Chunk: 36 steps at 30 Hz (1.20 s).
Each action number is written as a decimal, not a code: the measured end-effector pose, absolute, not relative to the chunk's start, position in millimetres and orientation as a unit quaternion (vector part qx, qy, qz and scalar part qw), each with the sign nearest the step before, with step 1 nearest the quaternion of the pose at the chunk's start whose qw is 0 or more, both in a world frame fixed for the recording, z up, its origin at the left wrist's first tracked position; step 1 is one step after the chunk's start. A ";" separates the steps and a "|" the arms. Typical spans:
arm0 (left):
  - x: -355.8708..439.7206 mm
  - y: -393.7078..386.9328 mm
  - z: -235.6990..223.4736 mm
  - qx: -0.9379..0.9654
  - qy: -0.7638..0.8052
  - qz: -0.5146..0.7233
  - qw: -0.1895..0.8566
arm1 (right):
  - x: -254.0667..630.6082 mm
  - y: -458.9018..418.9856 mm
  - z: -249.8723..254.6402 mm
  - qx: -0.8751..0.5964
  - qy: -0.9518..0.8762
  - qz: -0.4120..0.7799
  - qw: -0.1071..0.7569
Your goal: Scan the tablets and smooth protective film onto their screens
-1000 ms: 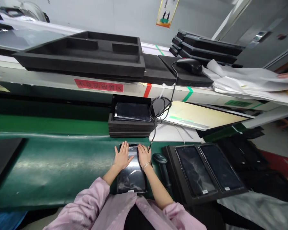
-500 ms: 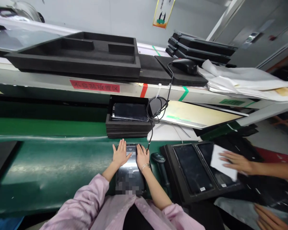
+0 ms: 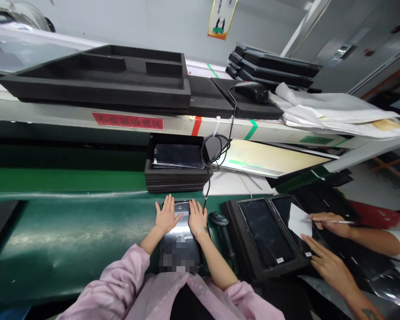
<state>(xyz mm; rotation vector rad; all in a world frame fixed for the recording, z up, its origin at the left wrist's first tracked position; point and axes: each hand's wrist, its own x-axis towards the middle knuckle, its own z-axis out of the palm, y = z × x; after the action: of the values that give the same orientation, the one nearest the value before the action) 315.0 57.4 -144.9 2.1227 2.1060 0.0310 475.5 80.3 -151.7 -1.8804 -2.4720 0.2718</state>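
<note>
Hands lie flat near the lower middle of the head view: the left hand (image 3: 167,215) and the right hand (image 3: 197,217) rest palm down, fingers spread and pointing away from the person, on the far end of a glossy black rectangular tablet (image 3: 180,242) that lies flat on the dark green belt surface (image 3: 70,235). The two hands are a little apart, each pressing a side of the screen with open fingers, gripping nothing. Both forearms run up from pink sleeves (image 3: 120,284) at the bottom edge, and a thin bracelet (image 3: 200,230) circles the right wrist. Just beyond the fingertips stands a low stack of black foam trays (image 3: 175,178) with another dark tablet on top. Right of the right hand lies a black handheld scanner (image 3: 222,224), its cable looping upward toward a black computer mouse (image 3: 251,91) on the shelf in the upper middle. A wide black foam tray with compartments (image 3: 103,80) fills the upper left, above a red label strip (image 3: 127,120). In the lower right sits a black tray holding two dark screens (image 3: 263,235); another person's hands (image 3: 326,249) reach over it, one holding a pen at a white slip of paper (image 3: 300,221). White sheets (image 3: 326,111) are piled on the upper right of the shelf.
</note>
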 end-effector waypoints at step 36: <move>321.5 45.7 -144.6 0.705 0.706 0.017 0.066 | 476.3 80.0 -149.9 -0.615 -0.781 0.102 0.013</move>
<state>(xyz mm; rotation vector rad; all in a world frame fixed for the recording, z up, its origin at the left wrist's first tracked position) 321.5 45.7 -144.6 2.1261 2.1305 0.0514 476.3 80.0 -149.9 -1.9169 -2.4342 0.3189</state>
